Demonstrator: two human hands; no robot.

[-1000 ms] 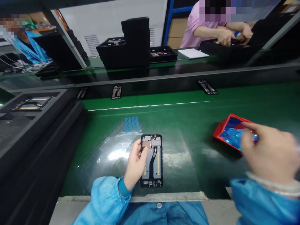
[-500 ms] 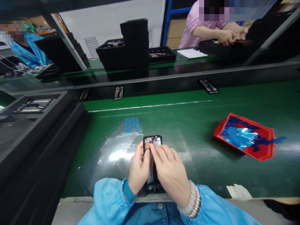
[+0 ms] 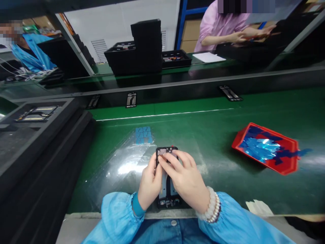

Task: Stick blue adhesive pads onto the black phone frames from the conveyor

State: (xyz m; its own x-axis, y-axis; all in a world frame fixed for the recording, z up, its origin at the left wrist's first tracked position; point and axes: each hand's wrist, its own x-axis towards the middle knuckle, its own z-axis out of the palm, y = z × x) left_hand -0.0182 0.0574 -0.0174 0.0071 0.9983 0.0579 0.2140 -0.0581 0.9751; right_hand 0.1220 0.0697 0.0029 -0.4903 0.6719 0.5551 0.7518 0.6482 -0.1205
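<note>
An opened smartphone [image 3: 167,189], its insides facing up, lies lengthwise in front of me at the bench edge. My left hand [image 3: 149,184] is closed around its upper left side, fingers along the frame and thumb on top. My right hand [image 3: 186,176] lies over the upper right half, its fingertips pressed on the board area near the top. What is under those fingertips is hidden. Just beyond the phone, a clear film sheet [image 3: 119,162] carries several small blue stickers [image 3: 143,135] at its far end.
A red bin [image 3: 284,167] with crumpled blue film stands at right. Several phone parts [image 3: 131,100] lie along the far green strip. Black foam trays [image 3: 83,132] are stacked at left. Beyond the divider are black boxes [image 3: 146,47] and two people, one in a pink top [image 3: 213,28].
My right fingers have spread and shifted over the phone's top; the orange piece seen under them earlier no longer shows. The phone parts on the far strip have shifted slightly right.
</note>
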